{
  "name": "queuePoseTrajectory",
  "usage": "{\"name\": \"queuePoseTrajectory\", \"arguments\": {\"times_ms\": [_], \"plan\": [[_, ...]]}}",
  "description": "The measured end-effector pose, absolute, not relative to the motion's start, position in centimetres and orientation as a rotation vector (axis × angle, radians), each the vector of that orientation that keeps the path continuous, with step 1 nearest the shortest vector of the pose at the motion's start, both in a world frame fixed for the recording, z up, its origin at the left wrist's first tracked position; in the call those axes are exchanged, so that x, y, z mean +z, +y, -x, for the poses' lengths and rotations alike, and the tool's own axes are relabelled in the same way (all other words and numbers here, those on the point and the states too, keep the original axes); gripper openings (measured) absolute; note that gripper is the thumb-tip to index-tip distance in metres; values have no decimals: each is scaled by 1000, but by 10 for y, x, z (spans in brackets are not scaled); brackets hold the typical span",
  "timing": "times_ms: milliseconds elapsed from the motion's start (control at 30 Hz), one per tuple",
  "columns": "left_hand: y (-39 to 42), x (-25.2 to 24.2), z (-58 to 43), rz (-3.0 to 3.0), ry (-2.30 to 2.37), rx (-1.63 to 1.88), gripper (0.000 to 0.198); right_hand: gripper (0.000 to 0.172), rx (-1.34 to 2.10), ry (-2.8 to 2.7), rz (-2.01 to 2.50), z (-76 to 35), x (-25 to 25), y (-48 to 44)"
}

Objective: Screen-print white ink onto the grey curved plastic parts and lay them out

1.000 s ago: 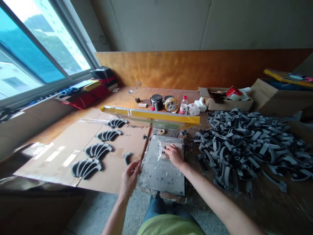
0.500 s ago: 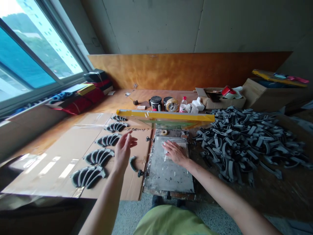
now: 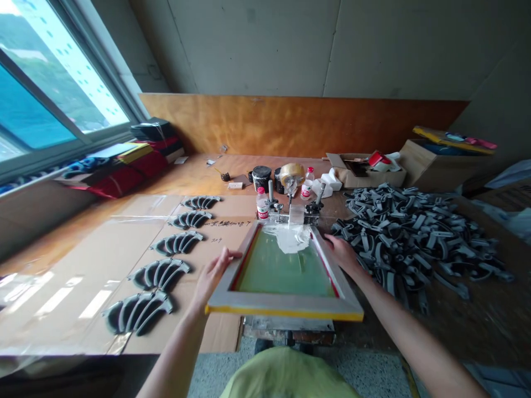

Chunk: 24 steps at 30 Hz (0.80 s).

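A framed screen [image 3: 286, 305] with green mesh lies low over the metal base plate [image 3: 290, 324], its near edge edged in yellow tape. White paste [image 3: 292, 239] is spread at the mesh's far end, below an upright pale blade [image 3: 296, 214]. My left hand [image 3: 215, 271] grips the frame's left side, fingers partly over its edge. On the right side, my right hand [image 3: 341, 251] holds the frame, its fingers partly hidden. Rows of curved grey parts [image 3: 160, 273] rest on the cardboard [image 3: 95, 249] to the left.
A big pile of grey parts [image 3: 398, 243] covers the table's right. Behind the screen stand clamps [image 3: 315, 207], a black tub [image 3: 261, 177], bottles [image 3: 262, 203] and a tape roll [image 3: 291, 173]. Cardboard boxes [image 3: 365, 174] sit at the back right.
The screen, seen edge-on and raised before, has come down over the base plate. My right hand has left the plate and my left hand has moved from above the cardboard; both now hold the frame.
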State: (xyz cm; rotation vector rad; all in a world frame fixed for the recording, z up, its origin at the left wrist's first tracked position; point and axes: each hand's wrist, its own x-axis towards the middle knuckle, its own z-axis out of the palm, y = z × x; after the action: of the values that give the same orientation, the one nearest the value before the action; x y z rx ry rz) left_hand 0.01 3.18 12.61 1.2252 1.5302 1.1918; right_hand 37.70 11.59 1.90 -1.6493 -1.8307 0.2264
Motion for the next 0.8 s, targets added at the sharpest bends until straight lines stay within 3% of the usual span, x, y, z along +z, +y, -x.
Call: {"name": "queuePoseTrajectory", "arguments": {"times_ms": [67, 200, 333, 500, 633, 800], "plan": [[16, 95, 3, -1146, 1498, 1000, 57, 39, 181, -1873, 1616, -376, 38, 132], [7, 25, 3, -1017, 1407, 910, 86, 52, 44, -2129, 1483, -326, 69, 159], [10, -20, 2, -1033, 1475, 895, 89, 33, 106, -2402, 1723, -289, 77, 170], [9, -23, 2, -1019, 1515, 861, 88, 14, 158, -2471, 1837, -292, 72, 170], [6, -16, 0, -977, 1515, 854, 87, 15, 140, -2496, 1796, -289, 67, 155], [4, -12, -2, -955, 1546, 857, 85, 22, 174, -2713, 1343, -291, 61, 120]]}}
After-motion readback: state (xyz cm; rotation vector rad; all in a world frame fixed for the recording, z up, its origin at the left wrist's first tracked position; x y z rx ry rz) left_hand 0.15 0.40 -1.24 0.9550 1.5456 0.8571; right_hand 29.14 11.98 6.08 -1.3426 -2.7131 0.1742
